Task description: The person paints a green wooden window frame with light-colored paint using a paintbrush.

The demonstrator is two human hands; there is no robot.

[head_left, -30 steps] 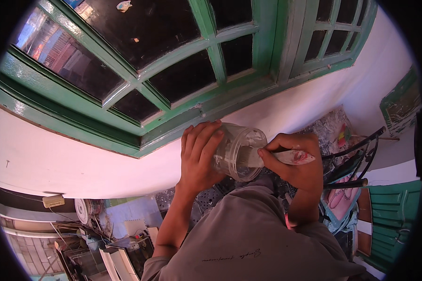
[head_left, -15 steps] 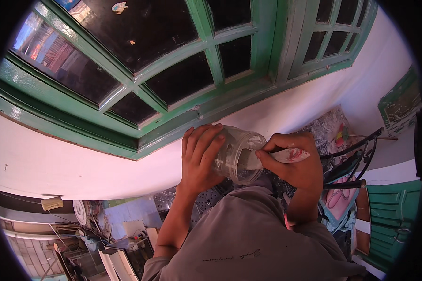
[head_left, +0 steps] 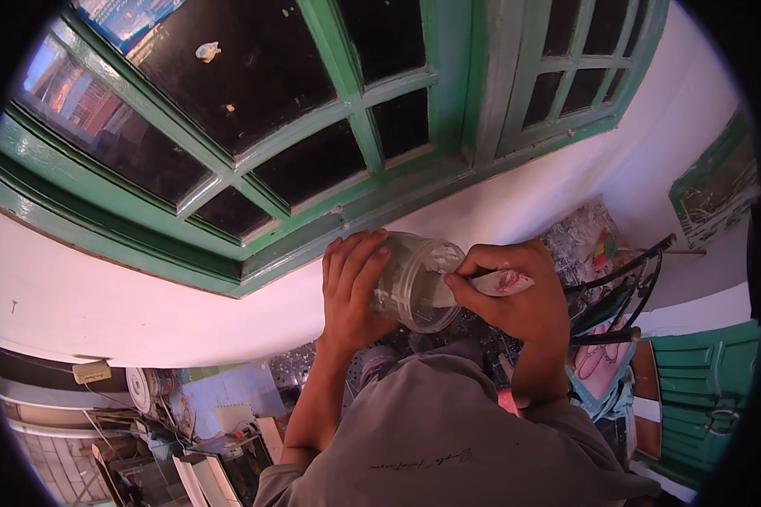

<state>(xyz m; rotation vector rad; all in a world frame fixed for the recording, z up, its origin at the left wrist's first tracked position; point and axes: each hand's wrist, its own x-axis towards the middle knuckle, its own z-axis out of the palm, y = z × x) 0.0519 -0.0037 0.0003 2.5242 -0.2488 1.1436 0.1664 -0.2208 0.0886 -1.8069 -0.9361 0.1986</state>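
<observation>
My left hand (head_left: 351,283) is wrapped round a clear jar (head_left: 404,283), fingers over its upper side. The jar lies tilted, its round mouth turned toward my right. My right hand (head_left: 516,291) pinches what looks like a paintbrush (head_left: 506,283) with a whitish, red-marked handle. Its head reaches into the jar's mouth and is seen only dimly through the wall. Pale smears mark the jar's inside. Whether it holds any liquid, I cannot tell.
Ahead stands a green-framed window (head_left: 313,207) above a white wall (head_left: 127,313). To the right are a black metal-framed chair (head_left: 626,287) and a green door (head_left: 706,380). Boards and clutter (head_left: 203,456) fill the lower left. A stained board (head_left: 571,241) leans behind my right hand.
The view has shifted slightly, so both hands and the jar appear a little further left. My grip on the jar and the brush is the same.
</observation>
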